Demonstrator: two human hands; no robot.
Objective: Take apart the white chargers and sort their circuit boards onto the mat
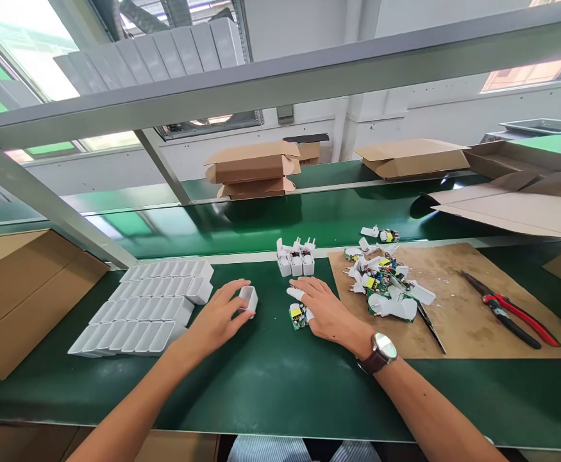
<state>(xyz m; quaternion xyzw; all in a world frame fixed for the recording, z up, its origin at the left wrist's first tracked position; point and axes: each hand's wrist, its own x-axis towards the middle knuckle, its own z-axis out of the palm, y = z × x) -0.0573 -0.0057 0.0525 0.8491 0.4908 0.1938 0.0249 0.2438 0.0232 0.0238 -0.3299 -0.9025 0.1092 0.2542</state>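
A small white plastic case stands on the green bench between the thumb and fingers of my left hand. Palm down, my right hand has its thumb and fingers at a small circuit board with a yellow component. White coverings show on some of its fingertips, and the hand hides part of the board. Just beyond it, several filled white cases with plug pins on their lids stand in a row. To the left lie rows of empty white cases.
A brown board on the right bears a heap of circuit boards and white covers, a thin dark tool and red-black pliers. Cardboard boxes stand behind; another carton is at left. A metal rail crosses overhead.
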